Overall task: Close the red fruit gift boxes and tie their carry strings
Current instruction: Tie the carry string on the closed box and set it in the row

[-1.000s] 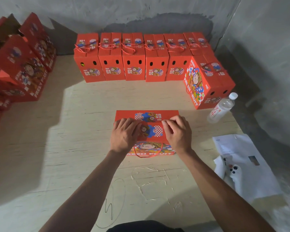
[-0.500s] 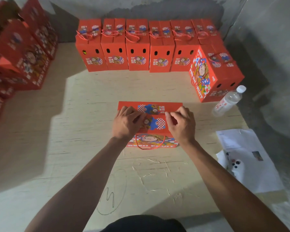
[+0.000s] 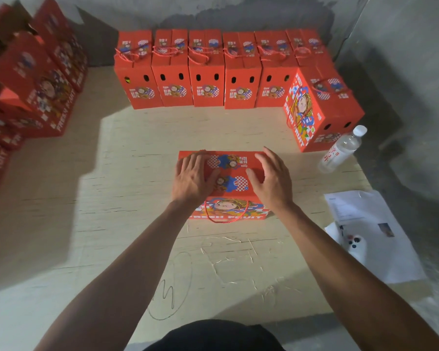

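- The worktop (image 3: 137, 173) carried a row of boxes (image 3: 205, 72) along the wall.
- A red box (image 3: 228, 173) lay in the middle, its string (image 3: 226, 220) looping down the near side.
- My left hand (image 3: 192, 178) lay flat on top, fingers spread.
- My right hand (image 3: 273, 177) rested there too, fingers loose.
- A bottle (image 3: 342, 150) lay to the right.
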`<state>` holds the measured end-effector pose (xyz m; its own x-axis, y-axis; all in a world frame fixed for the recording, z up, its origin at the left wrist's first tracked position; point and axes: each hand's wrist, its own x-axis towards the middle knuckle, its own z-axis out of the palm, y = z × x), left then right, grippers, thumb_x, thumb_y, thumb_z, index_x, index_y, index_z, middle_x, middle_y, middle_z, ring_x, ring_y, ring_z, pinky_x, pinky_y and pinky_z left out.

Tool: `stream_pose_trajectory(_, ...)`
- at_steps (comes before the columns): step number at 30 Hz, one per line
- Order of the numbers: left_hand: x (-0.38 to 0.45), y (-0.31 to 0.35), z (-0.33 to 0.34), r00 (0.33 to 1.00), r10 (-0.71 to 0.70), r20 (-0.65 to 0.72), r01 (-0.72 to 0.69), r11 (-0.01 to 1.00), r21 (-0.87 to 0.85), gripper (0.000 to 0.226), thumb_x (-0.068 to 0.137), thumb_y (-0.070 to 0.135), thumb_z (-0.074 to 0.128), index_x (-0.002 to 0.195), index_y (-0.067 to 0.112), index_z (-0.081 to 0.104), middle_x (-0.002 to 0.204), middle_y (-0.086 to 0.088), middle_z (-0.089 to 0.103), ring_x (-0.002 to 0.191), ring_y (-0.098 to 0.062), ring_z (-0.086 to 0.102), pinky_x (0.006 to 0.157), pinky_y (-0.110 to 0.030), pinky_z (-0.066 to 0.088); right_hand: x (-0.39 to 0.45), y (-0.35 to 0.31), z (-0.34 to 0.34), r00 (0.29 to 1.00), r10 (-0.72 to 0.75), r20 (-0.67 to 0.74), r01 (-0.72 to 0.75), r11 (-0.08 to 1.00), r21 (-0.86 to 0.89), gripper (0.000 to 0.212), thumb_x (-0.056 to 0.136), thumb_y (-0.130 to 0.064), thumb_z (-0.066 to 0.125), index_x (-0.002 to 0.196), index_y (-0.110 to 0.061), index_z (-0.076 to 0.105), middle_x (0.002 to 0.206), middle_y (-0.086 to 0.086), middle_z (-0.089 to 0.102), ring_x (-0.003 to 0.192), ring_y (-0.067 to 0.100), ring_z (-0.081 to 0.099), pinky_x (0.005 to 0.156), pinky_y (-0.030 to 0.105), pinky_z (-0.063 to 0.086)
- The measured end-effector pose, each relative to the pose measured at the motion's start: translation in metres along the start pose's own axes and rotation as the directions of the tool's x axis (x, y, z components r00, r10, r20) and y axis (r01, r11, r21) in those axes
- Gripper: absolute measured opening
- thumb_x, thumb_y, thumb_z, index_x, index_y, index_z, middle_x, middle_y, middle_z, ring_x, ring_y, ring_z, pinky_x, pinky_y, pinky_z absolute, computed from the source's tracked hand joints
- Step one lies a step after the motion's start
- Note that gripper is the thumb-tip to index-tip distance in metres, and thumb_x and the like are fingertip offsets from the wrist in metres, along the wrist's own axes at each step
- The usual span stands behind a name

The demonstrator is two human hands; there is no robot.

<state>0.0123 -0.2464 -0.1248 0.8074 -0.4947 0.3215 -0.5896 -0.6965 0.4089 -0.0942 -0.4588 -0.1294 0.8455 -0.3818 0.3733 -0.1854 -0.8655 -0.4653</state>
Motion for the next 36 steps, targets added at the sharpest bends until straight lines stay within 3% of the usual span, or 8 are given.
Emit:
stream_pose_trajectory(5, 0.000, 0.013, -0.003, 0.931, -0.353, 0.088, 0.341, 0.931, 0.131, 0.092, 0.091, 0.081, 0.038, 0.151, 0.012, 0.031, 0.166, -0.012, 0.024, 0.154, -0.032, 0.018, 0.123, -0.056, 0.015, 0.001, -0.005, -0.003, 0.994, 0.053, 0.092, -0.045, 0.995, -0.092, 0.065, 0.102, -0.047, 0.053, 0.150, -0.004, 0.044, 0.161, 0.015, 0.038, 0.151, 0.028, 0.033, 0.121, 0.044, 0.032)
stream_pose_trajectory(7, -0.001, 0.020, -0.005, 0.844, -0.519, 0.132, 0.503, 0.853, 0.137, 0.113, 0.082, 0.091, 0.038, 0.157, 0.010, 0.018, 0.166, -0.016, 0.020, 0.151, -0.037, 0.024, 0.115, -0.059, 0.026, 0.003, -0.006, -0.004, 0.986, 0.073, 0.151, -0.056, 0.992, -0.113, 0.068, 0.104, -0.049, 0.048, 0.155, -0.006, 0.038, 0.164, 0.013, 0.033, 0.154, 0.027, 0.026, 0.124, 0.044, 0.027)
stream_pose_trajectory(9, -0.001, 0.022, -0.007, 0.791, -0.594, 0.147, 0.590, 0.804, 0.079, 0.125, 0.075, 0.094, 0.045, 0.158, 0.007, 0.013, 0.154, -0.020, 0.035, 0.135, -0.042, 0.045, 0.102, -0.054, 0.042, 0.005, -0.004, -0.005, 0.978, 0.090, 0.187, -0.070, 0.991, -0.112, 0.070, 0.104, -0.052, 0.046, 0.157, -0.009, 0.034, 0.167, 0.010, 0.028, 0.156, 0.024, 0.020, 0.125, 0.041, 0.023)
stream_pose_trajectory(18, -0.008, -0.004, -0.011, 0.753, -0.624, 0.208, 0.655, 0.738, -0.160, 0.087, 0.079, 0.081, 0.060, 0.140, 0.024, 0.036, 0.127, -0.008, 0.065, 0.113, -0.036, 0.065, 0.084, -0.041, 0.048, 0.012, 0.004, -0.010, 0.957, 0.154, 0.247, -0.220, 0.939, 0.264, 0.071, 0.094, -0.047, 0.069, 0.150, -0.012, 0.043, 0.158, 0.005, 0.035, 0.148, 0.015, 0.028, 0.115, 0.031, 0.034)
stream_pose_trajectory(22, -0.011, -0.005, -0.007, 0.775, -0.610, 0.166, 0.632, 0.740, -0.230, 0.074, 0.080, 0.076, 0.064, 0.130, 0.025, 0.044, 0.120, -0.004, 0.067, 0.107, -0.033, 0.067, 0.078, -0.037, 0.047, 0.017, 0.005, -0.010, 0.969, 0.108, 0.222, -0.153, 0.969, 0.193, 0.071, 0.093, -0.047, 0.070, 0.146, -0.007, 0.047, 0.152, 0.009, 0.044, 0.143, 0.022, 0.037, 0.116, 0.040, 0.038)
stream_pose_trajectory(27, 0.015, -0.020, -0.014, 0.803, -0.548, 0.232, 0.594, 0.764, -0.252, 0.071, 0.081, 0.072, 0.067, 0.131, 0.026, 0.049, 0.121, -0.004, 0.068, 0.110, -0.031, 0.066, 0.093, -0.046, 0.055, 0.032, -0.002, -0.010, 0.945, 0.167, 0.280, -0.172, 0.985, -0.007, 0.081, 0.091, -0.064, 0.061, 0.148, -0.009, 0.043, 0.148, 0.010, 0.047, 0.137, 0.025, 0.045, 0.110, 0.045, 0.045)
stream_pose_trajectory(32, 0.019, -0.025, -0.014, 0.810, -0.564, 0.161, 0.586, 0.793, -0.168, 0.092, 0.075, 0.078, 0.068, 0.144, 0.023, 0.042, 0.141, -0.004, 0.056, 0.131, -0.029, 0.048, 0.105, -0.050, 0.041, 0.033, -0.014, -0.013, 0.935, 0.239, 0.261, -0.194, 0.963, -0.184, 0.083, 0.081, -0.079, 0.060, 0.134, -0.016, 0.053, 0.134, 0.009, 0.053, 0.124, 0.027, 0.051, 0.098, 0.041, 0.047)
stream_pose_trajectory(36, 0.002, -0.006, -0.009, 0.643, -0.763, 0.070, 0.737, 0.592, -0.327, 0.133, 0.060, 0.077, 0.080, 0.157, 0.009, 0.019, 0.161, -0.014, 0.026, 0.148, -0.034, 0.025, 0.115, -0.056, 0.034, 0.032, -0.029, -0.019, 0.914, 0.319, 0.252, -0.238, 0.922, -0.305, 0.088, 0.075, -0.088, 0.056, 0.117, -0.011, 0.062, 0.125, 0.013, 0.058, 0.118, 0.031, 0.054, 0.094, 0.042, 0.047)
